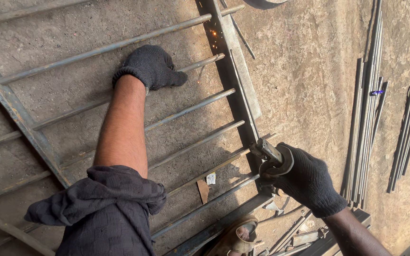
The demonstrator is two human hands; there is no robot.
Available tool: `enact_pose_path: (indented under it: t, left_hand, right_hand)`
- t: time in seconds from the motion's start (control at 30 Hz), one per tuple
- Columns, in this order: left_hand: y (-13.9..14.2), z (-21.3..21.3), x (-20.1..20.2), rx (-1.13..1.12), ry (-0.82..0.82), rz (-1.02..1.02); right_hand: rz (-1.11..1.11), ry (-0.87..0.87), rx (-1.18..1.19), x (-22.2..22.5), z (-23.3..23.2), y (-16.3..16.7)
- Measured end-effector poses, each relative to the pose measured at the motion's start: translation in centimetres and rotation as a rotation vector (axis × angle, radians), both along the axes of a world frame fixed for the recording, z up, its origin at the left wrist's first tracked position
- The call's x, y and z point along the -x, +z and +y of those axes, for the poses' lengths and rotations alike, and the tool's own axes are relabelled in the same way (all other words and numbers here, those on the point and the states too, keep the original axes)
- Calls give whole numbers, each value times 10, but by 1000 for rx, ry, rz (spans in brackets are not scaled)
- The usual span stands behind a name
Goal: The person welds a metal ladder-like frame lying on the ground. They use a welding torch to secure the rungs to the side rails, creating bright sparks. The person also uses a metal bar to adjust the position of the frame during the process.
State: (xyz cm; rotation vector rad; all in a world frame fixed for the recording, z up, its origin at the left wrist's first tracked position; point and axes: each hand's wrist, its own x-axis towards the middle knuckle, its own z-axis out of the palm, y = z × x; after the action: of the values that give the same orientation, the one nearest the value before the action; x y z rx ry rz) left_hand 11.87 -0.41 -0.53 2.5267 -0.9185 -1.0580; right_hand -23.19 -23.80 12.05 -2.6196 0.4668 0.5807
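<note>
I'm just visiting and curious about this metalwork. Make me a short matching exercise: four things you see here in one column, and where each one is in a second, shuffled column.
Things:
1. left hand
2. right hand
3. sparks
4. bundle of loose rods

Places:
A. lying on the concrete ground, right of the grille
B. at the grille's top end, beside the flat frame bar
C. pressed on a round bar of the metal grille
D. gripping the electrode holder at the frame bar

Pairs: 1-C, 2-D, 3-B, 4-A
</note>
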Motion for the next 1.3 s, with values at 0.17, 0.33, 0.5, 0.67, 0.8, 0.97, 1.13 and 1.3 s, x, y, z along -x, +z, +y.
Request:
enact_pose_path:
  t: [0.17,0.33,0.5,0.67,0.8,0.97,1.13,1.3]
  left_hand:
    - [-3,0,-2,-16,-12,30]
    - [-2,1,-1,-6,4,20]
    - [6,0,1,-25,10,29]
    - [20,-1,3,-83,36,64]
    - [28,-1,3,-65,65,69]
    - [32,-2,2,-88,54,76]
    - [33,-4,1,-95,-56,-5]
    - [34,-4,1,-104,-65,-7]
  right_hand:
    - [-28,-2,-28,-3,2,3]
    - [-3,-1,-10,-4,5,4]
    - [-11,19,-7,-4,7,6]
    - [-84,40,-50,-3,6,6]
    - [-51,-13,-47,-2,4,8]
    - [3,-36,-1,-1,5,7]
    - [-49,3,-41,-4,7,7]
    - [-31,-11,-23,-6,7,9]
